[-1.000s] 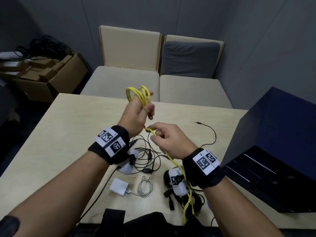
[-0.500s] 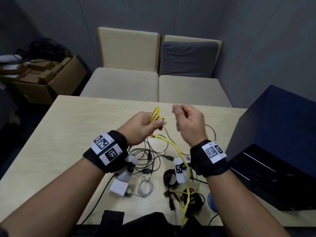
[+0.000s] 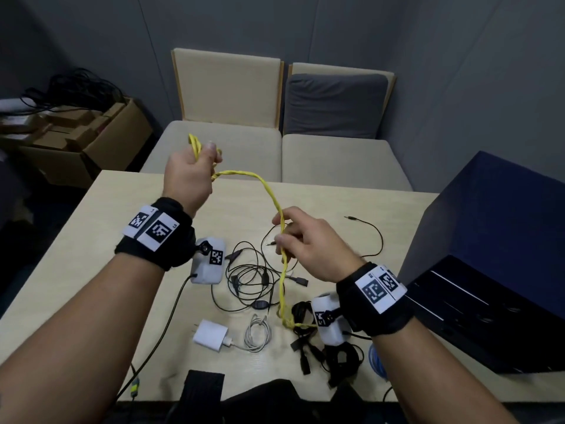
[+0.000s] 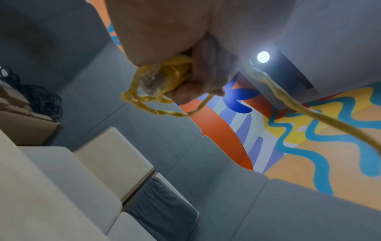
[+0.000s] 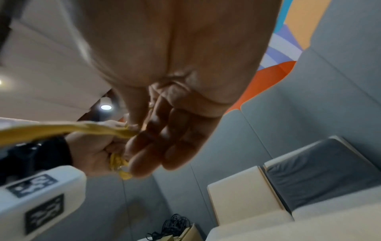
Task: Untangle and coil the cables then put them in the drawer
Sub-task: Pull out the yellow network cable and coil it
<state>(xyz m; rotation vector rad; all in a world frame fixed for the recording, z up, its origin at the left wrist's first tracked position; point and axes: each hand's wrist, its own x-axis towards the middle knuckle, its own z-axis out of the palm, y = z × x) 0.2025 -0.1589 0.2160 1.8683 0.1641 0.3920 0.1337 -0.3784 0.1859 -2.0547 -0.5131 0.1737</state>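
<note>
While the left hand [image 3: 189,175] was raised above the far edge of the table [image 3: 91,234], it gripped a bunched coil of the yellow cable [image 3: 269,191], fingers curled tight round the loops. From that fist the cable arched toward the near side and down into the right hand [image 3: 308,243], which pinched it between thumb and fingers, lower and nearer the body. Below the pinch the free run hung roughly vertical, its tail lying on the table's near part by a black cable bundle [image 3: 305,316]. So the slack lay under the right hand, which looked best placed to feed the next loop up to the left.

Left wrist cam showed what the head view didn't: a clear plug end [image 4: 152,81] tucked inside the coil. The dark blue drawer unit [image 3: 489,255] stood at the table's right side, seen in the head view only.
</note>
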